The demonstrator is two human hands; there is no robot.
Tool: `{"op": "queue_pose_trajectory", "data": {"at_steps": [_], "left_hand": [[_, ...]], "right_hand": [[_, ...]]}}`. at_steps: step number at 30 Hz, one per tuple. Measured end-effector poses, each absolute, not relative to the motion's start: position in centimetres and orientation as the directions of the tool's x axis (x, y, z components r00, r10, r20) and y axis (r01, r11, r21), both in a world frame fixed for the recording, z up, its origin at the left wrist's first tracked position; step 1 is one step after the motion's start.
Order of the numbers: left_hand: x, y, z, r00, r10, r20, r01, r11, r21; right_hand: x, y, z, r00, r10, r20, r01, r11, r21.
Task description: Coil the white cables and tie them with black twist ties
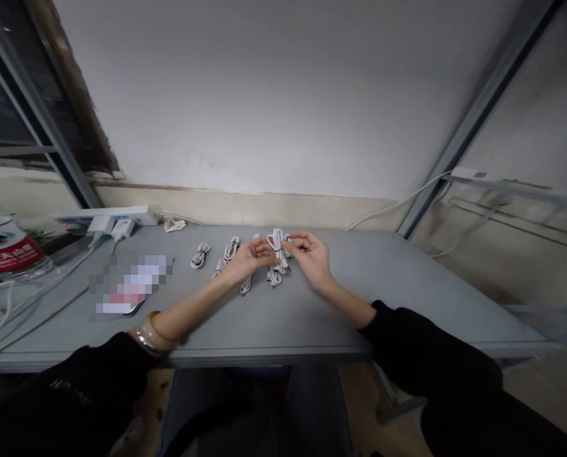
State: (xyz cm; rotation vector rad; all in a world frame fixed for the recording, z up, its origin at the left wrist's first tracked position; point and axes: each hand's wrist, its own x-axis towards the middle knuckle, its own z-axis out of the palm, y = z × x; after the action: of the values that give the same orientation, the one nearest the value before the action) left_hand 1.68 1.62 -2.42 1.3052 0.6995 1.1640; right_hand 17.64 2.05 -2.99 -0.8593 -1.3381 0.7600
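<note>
Several other coiled cables [231, 249] lie on the grey desk [407, 285], in the middle and toward the far edge. One white coiled cable [276, 249] stands between my hands, and its long axis points to the far edge. My left hand [254, 258] comes from the left and my right hand [312, 259] comes from the right. The fingers of both hands are bent and hold this coil from two sides, so no hand is released. More coils lie just under and behind it, partly hidden by my fingers. A small white bundle [175, 225] lies at the far edge. Near the far left corner are a white power strip [105, 216] with plugs and a water bottle [10, 246] with a red label. Left of my arm is a blurred object [129, 285]. I wear a bangle [150, 333] on my left wrist and black sleeves [421, 349]. Behind the desk is a white wall [283, 95], with a white cable [397, 203] running up on the right.
</note>
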Motion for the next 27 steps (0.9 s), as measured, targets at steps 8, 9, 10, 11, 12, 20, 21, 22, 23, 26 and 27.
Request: {"op": "queue_pose_trajectory", "data": {"at_steps": [8, 9, 10, 11, 12, 20, 21, 22, 23, 26, 27], "left_hand": [[1.5, 2.0, -3.0, 0.299, 0.92, 0.254, -0.178, -0.208, 0.962], [1.5, 2.0, -3.0, 0.307, 0.911, 0.276, -0.153, -0.239, 0.959], [1.6, 1.9, -3.0, 0.314, 0.9, 0.302, -0.114, -0.28, 0.953], [1.6, 1.9, -3.1, 0.313, 0.889, 0.335, -0.064, -0.332, 0.941], [1.6, 1.8, -3.2, 0.304, 0.875, 0.378, -0.005, -0.395, 0.919], [1.1, 1.7, -4.2, 0.282, 0.552, 0.785, 0.33, -0.824, 0.461], [1.0, 1.7, -4.3, 0.301, 0.52, 0.8, 0.339, -0.842, 0.42], [0.9, 1.7, -4.3, 0.318, 0.497, 0.807, 0.346, -0.854, 0.39], [0.9, 1.7, -4.3, 0.331, 0.483, 0.811, 0.353, -0.86, 0.369], [0.8, 1.7, -4.2, 0.361, 0.47, 0.805, 0.371, -0.865, 0.338], [0.7, 1.7, -4.2, 0.366, 0.47, 0.803, 0.378, -0.864, 0.333]], "right_hand": [[17.5, 3.5, -4.2, 0.009, 0.969, 0.245, -0.29, 0.237, -0.927], [17.5, 3.7, -4.3, -0.008, 0.974, 0.225, -0.323, 0.21, -0.923], [17.5, 3.9, -4.4, -0.027, 0.978, 0.204, -0.352, 0.182, -0.918], [17.6, 4.1, -4.4, -0.052, 0.982, 0.184, -0.376, 0.151, -0.914], [17.7, 4.2, -4.5, -0.086, 0.983, 0.163, -0.393, 0.117, -0.912], [19.0, 5.0, -4.3, -0.343, 0.938, 0.042, -0.402, -0.106, -0.909], [19.1, 5.1, -4.4, -0.345, 0.938, 0.029, -0.404, -0.121, -0.907], [19.1, 5.2, -4.5, -0.344, 0.939, 0.016, -0.404, -0.132, -0.905], [19.0, 5.3, -4.5, -0.339, 0.941, 0.006, -0.401, -0.139, -0.905], [18.9, 5.5, -4.8, -0.315, 0.949, -0.012, -0.378, -0.137, -0.916], [18.8, 5.5, -4.9, -0.302, 0.953, -0.015, -0.364, -0.13, -0.922]]}}
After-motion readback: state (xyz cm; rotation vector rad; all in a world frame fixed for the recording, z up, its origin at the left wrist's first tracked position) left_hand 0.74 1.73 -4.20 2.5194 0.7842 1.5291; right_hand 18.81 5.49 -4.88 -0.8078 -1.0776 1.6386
